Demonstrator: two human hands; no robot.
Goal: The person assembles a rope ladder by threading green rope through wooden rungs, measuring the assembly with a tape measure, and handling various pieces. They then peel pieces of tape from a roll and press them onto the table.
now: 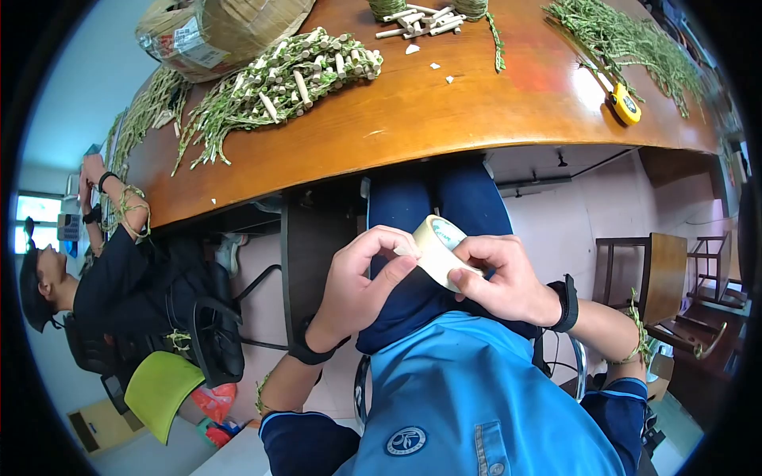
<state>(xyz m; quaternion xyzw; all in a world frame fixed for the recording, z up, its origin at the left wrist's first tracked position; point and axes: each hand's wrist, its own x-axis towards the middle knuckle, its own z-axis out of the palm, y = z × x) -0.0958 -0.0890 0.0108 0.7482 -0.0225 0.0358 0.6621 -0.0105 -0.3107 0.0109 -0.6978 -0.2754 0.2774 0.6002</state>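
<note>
A blue shirt (468, 381) filled the foreground; above it, left hand (359, 282) and right hand (500, 278) both gripped a masking tape roll (438, 247) below the tabletop (444, 103).

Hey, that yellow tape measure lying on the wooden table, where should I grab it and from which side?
Probably pinch the yellow tape measure across its flat body from above. It lies flat near the wooden table edge, with green stems close on its far side, so the edge side looks clearest.

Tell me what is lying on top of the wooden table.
On the wooden table lie a pile of green stems with cut wooden pegs, more green sprigs, a yellow tape measure and a taped package. Anything beneath the piles is hidden.
</note>
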